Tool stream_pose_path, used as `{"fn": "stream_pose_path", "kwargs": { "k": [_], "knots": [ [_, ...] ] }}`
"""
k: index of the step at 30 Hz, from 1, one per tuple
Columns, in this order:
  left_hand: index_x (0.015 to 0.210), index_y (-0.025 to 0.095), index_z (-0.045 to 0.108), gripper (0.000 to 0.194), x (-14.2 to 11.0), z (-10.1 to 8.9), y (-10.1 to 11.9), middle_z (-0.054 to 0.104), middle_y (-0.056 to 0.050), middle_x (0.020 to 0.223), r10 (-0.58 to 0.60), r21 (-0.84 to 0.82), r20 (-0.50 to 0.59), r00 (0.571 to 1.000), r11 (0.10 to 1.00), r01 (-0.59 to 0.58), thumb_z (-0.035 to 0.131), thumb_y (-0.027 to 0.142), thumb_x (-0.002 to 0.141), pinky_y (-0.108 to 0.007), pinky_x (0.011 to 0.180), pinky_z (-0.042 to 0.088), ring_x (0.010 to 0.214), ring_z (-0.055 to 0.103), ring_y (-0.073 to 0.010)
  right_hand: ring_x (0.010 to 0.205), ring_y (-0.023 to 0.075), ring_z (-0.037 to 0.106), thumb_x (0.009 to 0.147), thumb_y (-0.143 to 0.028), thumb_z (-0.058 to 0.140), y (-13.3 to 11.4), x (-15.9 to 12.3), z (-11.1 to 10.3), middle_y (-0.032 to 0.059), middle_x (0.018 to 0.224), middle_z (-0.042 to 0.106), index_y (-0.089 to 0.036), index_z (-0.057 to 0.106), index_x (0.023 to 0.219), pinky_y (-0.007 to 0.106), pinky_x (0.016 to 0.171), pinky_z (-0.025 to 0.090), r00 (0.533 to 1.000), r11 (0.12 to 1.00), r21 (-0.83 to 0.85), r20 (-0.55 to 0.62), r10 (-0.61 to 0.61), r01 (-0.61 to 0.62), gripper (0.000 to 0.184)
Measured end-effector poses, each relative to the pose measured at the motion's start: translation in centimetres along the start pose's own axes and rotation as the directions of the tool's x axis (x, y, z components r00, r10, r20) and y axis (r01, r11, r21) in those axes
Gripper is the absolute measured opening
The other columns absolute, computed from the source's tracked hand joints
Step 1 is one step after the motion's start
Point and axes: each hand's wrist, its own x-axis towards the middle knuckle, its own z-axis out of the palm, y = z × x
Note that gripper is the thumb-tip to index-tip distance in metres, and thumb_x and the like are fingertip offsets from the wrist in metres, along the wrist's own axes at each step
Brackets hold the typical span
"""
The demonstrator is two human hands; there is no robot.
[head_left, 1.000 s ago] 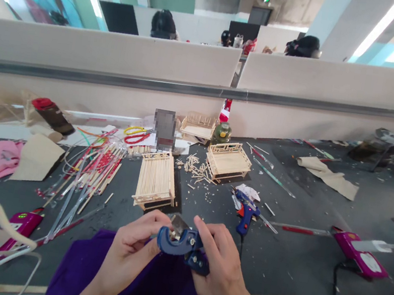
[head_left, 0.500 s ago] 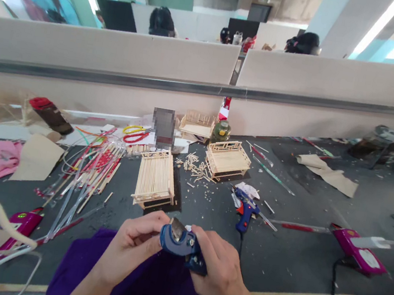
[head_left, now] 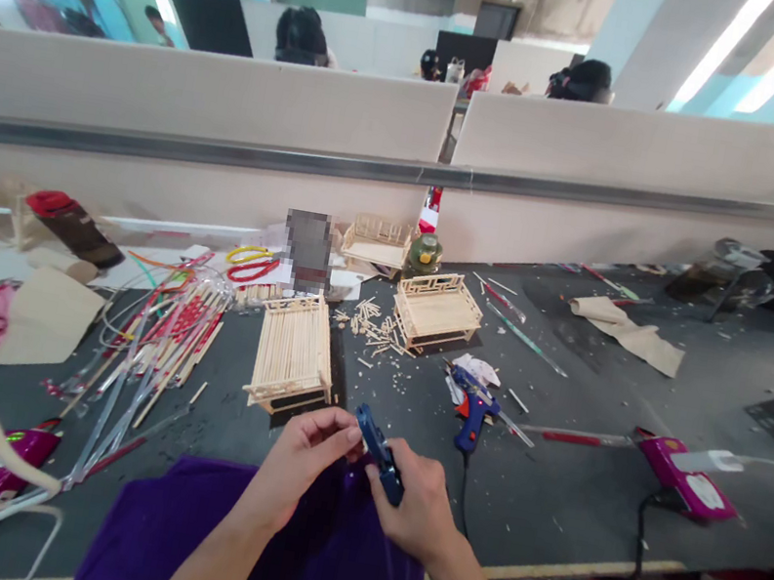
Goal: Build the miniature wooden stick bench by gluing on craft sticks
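Observation:
In my right hand (head_left: 418,495) is a dark blue hand cutter (head_left: 378,449), held by its handles with the jaws pointing up and to the left. My left hand (head_left: 305,460) is closed in a pinch right beside the jaws. What its fingertips hold, if anything, is too small to make out. Ahead of my hands stands a small bed-like model of pale wooden sticks (head_left: 295,349). To its right is a bench-like stick model (head_left: 437,310). A blue glue gun (head_left: 474,415) lies to the right of my hands.
Short cut sticks (head_left: 373,327) are scattered between the models. Another stick model (head_left: 376,241) stands by the low partition (head_left: 204,96). At left lie bundled red-tipped sticks (head_left: 183,330) and scissors (head_left: 252,264). A magenta power unit (head_left: 686,476) with cables sits at right. Purple cloth (head_left: 186,514) covers the near edge.
The cutter has turned from lying sideways with its jaw facing me to a steeper, edge-on angle. Both hands have shifted with it, the left one slightly rightward. The view has shifted a little.

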Motion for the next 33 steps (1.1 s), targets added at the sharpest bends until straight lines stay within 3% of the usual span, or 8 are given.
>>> {"fn": "stream_pose_path", "kwargs": {
  "k": [9,17,26,33],
  "knots": [
    [0.075,0.015,0.069,0.018,-0.1,-0.4,-0.5,0.065,-0.001,0.071,0.005,-0.043,-0.023,1.000,0.999,-0.006,0.074,0.032,0.080,-0.022,0.069,0.045,0.068,0.055,-0.0111,0.061,0.0172,0.065,0.090,-0.026,0.053,0.4,0.3,0.3,0.0023,0.071,0.067,-0.019,0.057,0.094,0.025,0.059,0.040,0.999,0.999,-0.020,-0.015,-0.046,0.046,0.009],
    [0.078,0.014,0.069,0.019,-0.4,1.0,-0.4,0.064,-0.001,0.072,0.023,-0.091,-0.031,0.999,0.996,-0.025,0.073,0.032,0.080,-0.021,0.069,0.045,0.069,0.055,-0.0109,0.065,0.0180,0.067,0.089,-0.023,0.052,0.6,-0.2,0.5,0.0026,0.075,0.068,-0.020,0.055,0.098,0.025,0.061,0.044,0.999,0.999,0.012,-0.030,-0.039,0.040,0.010],
    [0.079,0.016,0.070,0.018,-0.2,1.3,-0.9,0.066,0.000,0.074,-0.003,-0.159,-0.092,0.996,0.987,-0.012,0.075,0.034,0.078,-0.021,0.068,0.048,0.067,0.058,-0.0102,0.089,0.0224,0.069,0.091,-0.028,0.057,-1.2,-1.1,0.5,0.0057,0.098,0.071,-0.023,0.056,0.113,0.028,0.076,0.051,0.986,0.991,0.051,-0.109,0.130,-0.125,0.022],
    [0.078,0.017,0.069,0.017,0.2,1.2,-1.2,0.065,0.000,0.071,-0.037,-0.222,-0.071,0.997,0.975,0.020,0.076,0.032,0.077,-0.021,0.067,0.048,0.065,0.058,-0.0102,0.069,0.0209,0.070,0.090,-0.026,0.053,-0.7,-0.8,0.9,0.0052,0.078,0.070,-0.020,0.056,0.099,0.026,0.061,0.047,0.988,0.992,-0.027,-0.102,0.120,-0.123,0.012]
  ]
}}
